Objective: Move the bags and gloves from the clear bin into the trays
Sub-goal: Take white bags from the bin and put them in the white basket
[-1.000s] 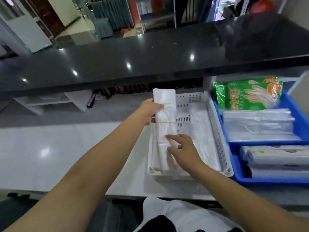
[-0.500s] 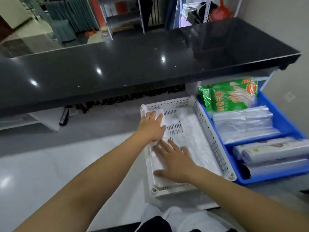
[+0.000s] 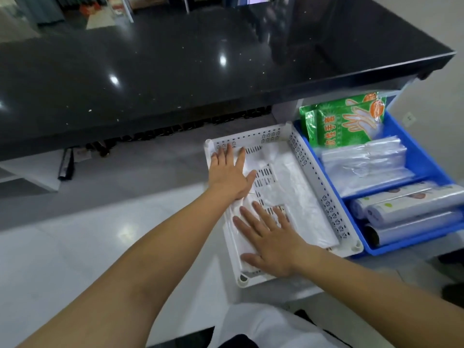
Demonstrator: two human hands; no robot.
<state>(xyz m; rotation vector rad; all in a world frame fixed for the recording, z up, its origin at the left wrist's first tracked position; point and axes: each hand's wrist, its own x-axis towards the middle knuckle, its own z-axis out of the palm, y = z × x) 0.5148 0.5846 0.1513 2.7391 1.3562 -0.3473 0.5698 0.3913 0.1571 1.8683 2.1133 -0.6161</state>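
The black counter (image 3: pixel 175 66) juts out over the far ends of the white tray (image 3: pixel 324 182) and the blue tray (image 3: pixel 426 162), so those ends can only be reached from the near side, under its edge. The white tray's left half is filled by the left hand (image 3: pixel 229 173) and right hand (image 3: pixel 272 241) lying flat on a white bag bundle (image 3: pixel 247 212), while folded white bags (image 3: pixel 298 194) lie along its right side. The blue tray, touching it on the right, is filled with green glove packs (image 3: pixel 349 121), clear bags (image 3: pixel 364 164) and rolls (image 3: pixel 406 207); open white floor (image 3: pixel 88 247) lies to the left.
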